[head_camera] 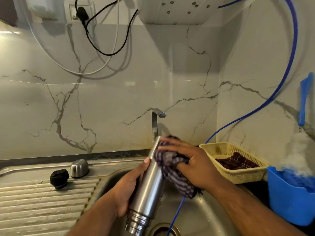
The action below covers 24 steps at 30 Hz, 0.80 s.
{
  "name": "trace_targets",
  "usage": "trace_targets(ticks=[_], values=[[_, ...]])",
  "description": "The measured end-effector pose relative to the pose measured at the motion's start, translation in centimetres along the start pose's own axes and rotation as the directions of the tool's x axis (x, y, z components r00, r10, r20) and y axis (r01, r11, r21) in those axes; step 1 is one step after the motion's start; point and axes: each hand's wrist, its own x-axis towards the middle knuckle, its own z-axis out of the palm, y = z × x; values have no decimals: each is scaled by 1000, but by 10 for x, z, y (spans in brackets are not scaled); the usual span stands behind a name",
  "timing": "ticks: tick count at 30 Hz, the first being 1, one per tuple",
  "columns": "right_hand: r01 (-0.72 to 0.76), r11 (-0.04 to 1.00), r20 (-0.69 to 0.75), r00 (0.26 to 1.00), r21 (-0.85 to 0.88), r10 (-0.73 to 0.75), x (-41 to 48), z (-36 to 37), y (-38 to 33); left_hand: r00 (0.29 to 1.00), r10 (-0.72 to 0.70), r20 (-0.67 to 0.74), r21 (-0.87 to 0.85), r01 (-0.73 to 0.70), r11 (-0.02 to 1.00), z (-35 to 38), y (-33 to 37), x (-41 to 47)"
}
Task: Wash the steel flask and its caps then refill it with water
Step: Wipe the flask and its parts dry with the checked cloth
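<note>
The steel flask (150, 181) was held tilted over the sink (201, 217), its open threaded mouth pointed down towards the camera and its base raised near the tap (156, 121). It was gripped around the lower body by the left hand (129, 189), the fingers wrapped behind it and the thumb laid along its side. A checked cloth (172, 167) was pressed against the upper body by the right hand (192, 159), whose fingers were closed on the cloth. On the ribbed drainboard (42, 203) to the left, a black inner cap (59, 178) and a steel outer cap (79, 168) were set just beside each other. A cream basket (238, 174) with a dark cloth was seen to the right, and a blue tube (175, 217) was trailed into the sink.
</note>
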Motion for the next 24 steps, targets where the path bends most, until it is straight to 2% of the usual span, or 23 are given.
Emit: trace_targets(ticks=[1,2,4,5,6,8,9,10,11,13,15,16,17,18,20,21,22,24], values=[[-18,999,-67,998,-30,16,0,1,-1,1000,-14,-1,7,14,1000,1,0,-2],[-13,999,-33,999,-31,12,0,2,-3,1000,-23,-3,10,23,1000,3,0,-4],[-1,1000,200,980,4,0,-2,3,-5,1000,-17,-5,-7,17,1000,6,2,-7],[-12,1000,236,972,13,9,-1,1,-6,1000,-5,-11,-10,4,1000,6,2,-7],[-26,1000,173,985,8,24,0,-3,-2,1000,2,-10,-13,-2,1000,5,3,-7],[-85,995,-89,993,-43,81,3,-8,8,1000,7,23,-22,-7,1000,5,4,-8],[-122,990,-175,979,-65,109,4,-8,10,999,20,36,-29,-19,999,5,5,-8],[-136,989,-195,973,-63,121,3,-5,8,999,30,37,-38,-29,999,6,5,-7],[-121,991,-150,982,-52,112,2,-1,5,999,40,29,-52,-38,998,7,5,-7],[-5,999,102,995,-46,10,-2,6,-9,998,64,10,-74,-63,995,6,5,-5],[109,994,349,933,-29,-92,-3,7,-18,999,47,4,-73,-47,996,3,5,-3],[120,993,352,930,-23,-104,-2,6,-16,999,31,21,-62,-30,998,2,5,-3],[91,996,257,963,-25,-82,0,4,-11,999,20,29,-45,-19,999,2,5,-5],[38,998,92,995,-40,-34,1,1,-5,1000,20,21,-22,-19,1000,0,4,-4],[-80,991,-195,979,-107,58,2,-1,5,1000,0,31,6,0,1000,3,2,-5],[-106,989,-234,969,-105,79,1,1,6,999,-1,39,-2,1,1000,5,2,-6],[-94,991,-187,980,-93,75,0,3,3,999,3,36,-18,-3,1000,5,1,-6],[0,997,85,996,-79,7,-2,8,-7,1000,26,13,-72,-25,997,3,1,-3]])
